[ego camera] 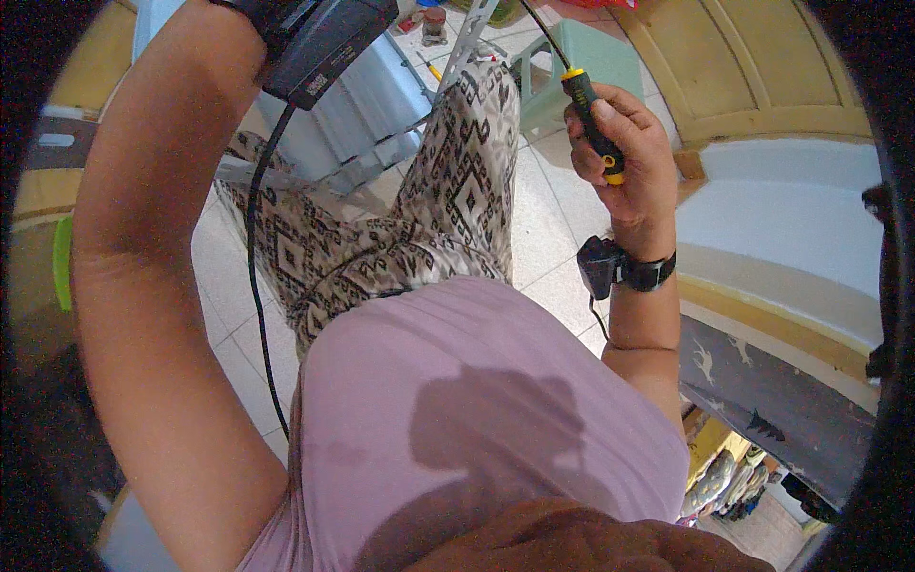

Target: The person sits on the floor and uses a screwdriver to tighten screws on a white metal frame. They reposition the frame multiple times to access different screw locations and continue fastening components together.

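My right hand [622, 150] is closed around the black-and-yellow handle of a screwdriver [587, 118], whose shaft runs up and out past the top edge. A black device on a strap [600, 268] sits on my right wrist. My left hand is out of view beyond the top edge; only the raised forearm shows. At that wrist is a larger-looking black device [329, 53], with a black cable [256, 236] hanging down from it. Before me, by my patterned trousers, stand a slotted metal strip [466, 46] and a pale blue-grey ribbed panel [364, 107].
A pale green plastic stool [593, 57] stands beyond my right hand. On the tiled floor [547, 222] lie a yellow-handled tool [434, 70] and a small jar [434, 30]. Wooden panelled doors [743, 68] and a white ledge [779, 214] are at right.
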A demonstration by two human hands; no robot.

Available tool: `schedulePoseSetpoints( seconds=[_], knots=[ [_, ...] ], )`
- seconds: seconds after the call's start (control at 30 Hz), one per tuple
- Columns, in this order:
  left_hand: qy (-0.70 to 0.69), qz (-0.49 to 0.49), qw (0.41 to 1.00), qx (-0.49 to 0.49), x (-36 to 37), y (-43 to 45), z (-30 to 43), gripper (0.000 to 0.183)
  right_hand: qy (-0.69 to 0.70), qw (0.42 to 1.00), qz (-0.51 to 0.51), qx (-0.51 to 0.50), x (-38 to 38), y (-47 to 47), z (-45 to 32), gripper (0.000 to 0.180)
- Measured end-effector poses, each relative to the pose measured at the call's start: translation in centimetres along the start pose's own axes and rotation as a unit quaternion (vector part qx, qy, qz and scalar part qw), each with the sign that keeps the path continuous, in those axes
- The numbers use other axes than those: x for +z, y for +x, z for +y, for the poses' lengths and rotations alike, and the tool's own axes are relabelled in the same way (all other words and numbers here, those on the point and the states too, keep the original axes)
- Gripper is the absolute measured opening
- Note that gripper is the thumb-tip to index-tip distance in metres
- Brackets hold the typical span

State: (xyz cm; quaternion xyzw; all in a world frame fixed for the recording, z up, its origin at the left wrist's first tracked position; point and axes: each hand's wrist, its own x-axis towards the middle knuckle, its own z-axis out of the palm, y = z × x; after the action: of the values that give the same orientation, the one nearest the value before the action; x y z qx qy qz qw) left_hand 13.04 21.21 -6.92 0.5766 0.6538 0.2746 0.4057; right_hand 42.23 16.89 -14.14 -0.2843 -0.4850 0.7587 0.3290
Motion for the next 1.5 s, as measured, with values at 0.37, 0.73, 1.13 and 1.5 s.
schedulePoseSetpoints(
  seconds=[0.37, 0.73, 1.13, 1.5],
  knots=[
    [0.003, 0.002, 1.0, -0.002, 0.0, 0.1, 0.0, 0.021, -0.57, 0.759, 0.074, -0.304, 1.0, -0.3, -0.2, 0.031],
    [0.005, 0.005, 1.0, -0.002, 0.1, 0.0, 0.1, 0.021, -0.796, 0.421, 0.082, -0.428, 2.0, -0.5, -0.4, 0.037],
    [0.009, 0.009, 1.0, -0.018, 0.1, -0.3, 0.2, 0.018, -0.808, 0.458, 0.101, -0.357, 2.1, -0.8, -0.5, 0.04],
    [0.003, 0.004, 1.0, -0.015, 0.1, 0.0, -0.2, 0.017, -0.768, 0.528, 0.097, -0.349, 1.9, -0.8, -0.1, 0.04]
  ],
)
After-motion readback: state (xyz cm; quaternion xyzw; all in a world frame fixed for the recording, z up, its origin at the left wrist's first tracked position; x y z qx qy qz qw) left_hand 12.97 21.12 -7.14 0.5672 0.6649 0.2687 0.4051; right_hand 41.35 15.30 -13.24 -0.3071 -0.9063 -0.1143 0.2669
